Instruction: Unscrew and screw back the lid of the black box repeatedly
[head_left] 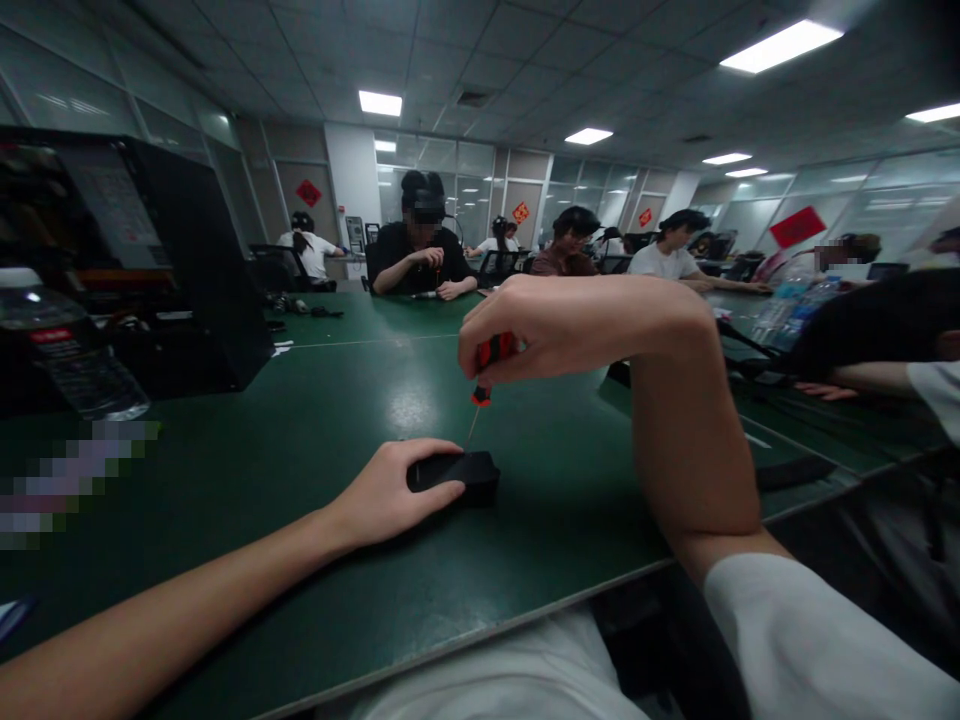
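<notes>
Head view: nearest, the person's white sleeve [825, 640] crossed the lower right corner, and the near edge of the green table [555, 440] ran slantwise below the hands. The left forearm lay low over the table from the lower left. The left hand [390, 490] was clasped around one end of a black block [480, 480], thumb on the near side and fingers on the far side; the block rested on the table, in front of the person. The right hand [536, 315], raised above the block with the wrist sharply bent, gripped the red and black handle of a screwdriver [481, 397]. Its thin shaft slanted down to the block's upper face; whether the tip was seated in anything could not be made out. To the left, a pixelated item [75, 480] lay on the table, with a bottle [75, 350] upright beyond it and a black case [199, 260] behind that. To the right, a co-worker's hand [825, 390] rested near dark cables, with more bottles [810, 300] beyond. Across the table sat a co-worker in black [405, 255], hands raised over small work. Farther back, other people were seated before glass partitions and red diamond signs [308, 193], under lit ceiling panels [380, 103].
</notes>
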